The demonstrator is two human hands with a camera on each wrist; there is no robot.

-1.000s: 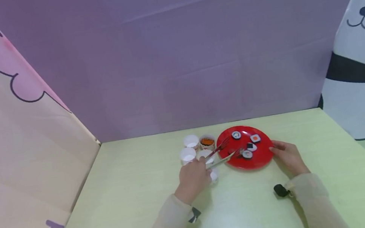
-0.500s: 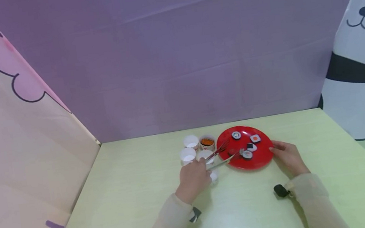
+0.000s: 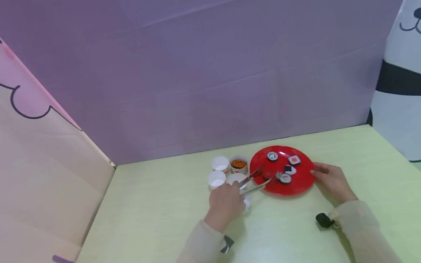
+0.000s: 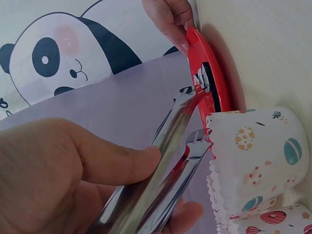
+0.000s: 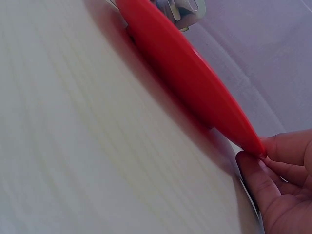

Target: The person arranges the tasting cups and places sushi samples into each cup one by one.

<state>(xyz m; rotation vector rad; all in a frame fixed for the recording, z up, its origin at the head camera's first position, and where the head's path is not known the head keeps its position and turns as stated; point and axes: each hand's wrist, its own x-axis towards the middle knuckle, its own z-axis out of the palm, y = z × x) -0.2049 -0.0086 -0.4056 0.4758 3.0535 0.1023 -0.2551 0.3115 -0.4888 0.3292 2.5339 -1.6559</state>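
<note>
My left hand (image 3: 225, 204) grips metal tongs (image 4: 168, 141), its thumb pressing one arm in the left wrist view. The tongs' arms stand spread over the red plate (image 3: 305, 179). One tip is at a round toy sushi roll (image 3: 285, 179); whether it touches cannot be told. The other tip hangs over the plate's left part. A toy rice ball (image 3: 290, 169), a square roll with an orange middle (image 3: 294, 159) and another round roll (image 3: 272, 156) also lie there. My right hand (image 3: 332, 180) pinches the plate's right rim between thumb and fingers.
Left of the plate stand several white paper cups (image 3: 216, 178), printed on the outside and partly hidden by my left hand. One cup (image 3: 239, 164) holds something orange and dark. A purple cloth (image 3: 204, 84) rises behind the table, with printed panels at both sides.
The left hand has shifted slightly to the right, bringing the near tong tip closer to the round roll. My right hand and the plate have stayed in place.
</note>
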